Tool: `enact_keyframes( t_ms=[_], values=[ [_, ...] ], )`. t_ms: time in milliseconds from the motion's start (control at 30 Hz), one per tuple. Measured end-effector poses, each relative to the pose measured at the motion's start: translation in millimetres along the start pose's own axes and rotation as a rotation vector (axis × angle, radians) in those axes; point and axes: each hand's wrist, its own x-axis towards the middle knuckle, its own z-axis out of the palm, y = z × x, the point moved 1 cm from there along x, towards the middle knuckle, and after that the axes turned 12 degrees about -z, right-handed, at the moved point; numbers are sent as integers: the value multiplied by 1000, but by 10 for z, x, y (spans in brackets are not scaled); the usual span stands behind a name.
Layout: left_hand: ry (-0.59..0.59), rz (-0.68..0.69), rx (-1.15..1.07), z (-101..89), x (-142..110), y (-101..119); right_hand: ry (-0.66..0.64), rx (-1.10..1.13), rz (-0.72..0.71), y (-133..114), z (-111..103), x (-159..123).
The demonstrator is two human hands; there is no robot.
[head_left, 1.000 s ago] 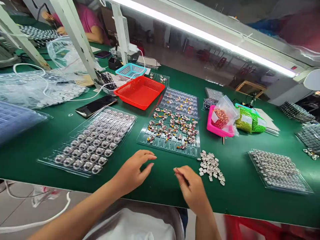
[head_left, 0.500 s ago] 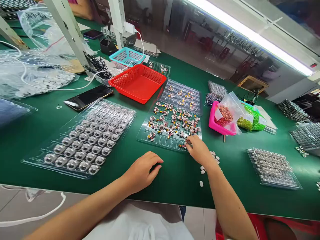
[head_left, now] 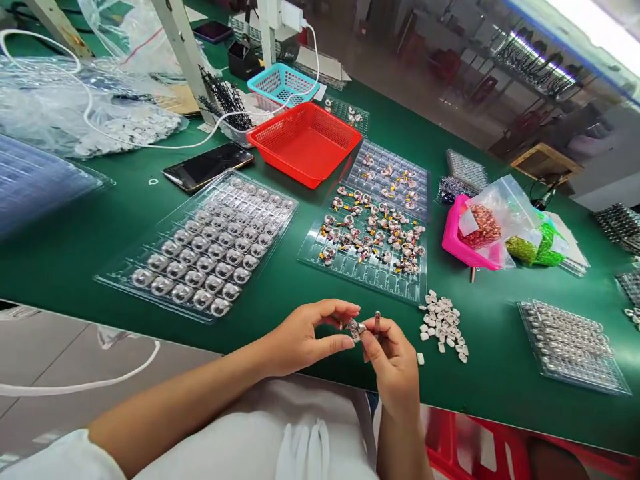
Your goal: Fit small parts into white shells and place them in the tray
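Observation:
Near the table's front edge my hands meet at a small silvery part with a whitish piece (head_left: 356,329); its exact kind is too small to make out. My left hand (head_left: 305,339) curls its thumb and fingers round the part's left side. With thumb and forefinger, my right hand (head_left: 395,357) pinches the right side. A slim metal tool, perhaps tweezers (head_left: 377,321), also sticks up between the right fingers. Beyond the hands lies a clear compartment tray (head_left: 373,279) with several small wired parts. Small white pieces (head_left: 443,323) lie in a loose pile beside my right hand.
Left stands a clear tray of shiny rounded parts (head_left: 200,250), with a phone (head_left: 207,167) behind it. A red basket (head_left: 305,150), a blue basket (head_left: 283,83) and a pink tray with bags (head_left: 453,233) stand farther back. Another filled tray (head_left: 573,343) lies right.
My right hand has come back from the compartment tray to my left hand, and a small part now sits between them. The view has turned, and the white pile is uncovered.

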Motion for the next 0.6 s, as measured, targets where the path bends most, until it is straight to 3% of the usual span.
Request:
enact_keyframes(
  t_ms=[133,367,600],
  values=[
    [5,0,13,16,-79,-41,121,236,126,120,149,-148],
    [162,391,307,42,-150,-27,169,389,229,158,234,-155],
    [201,506,531,28,-123,-34,110,436,216,189,260,-142]
  ],
)
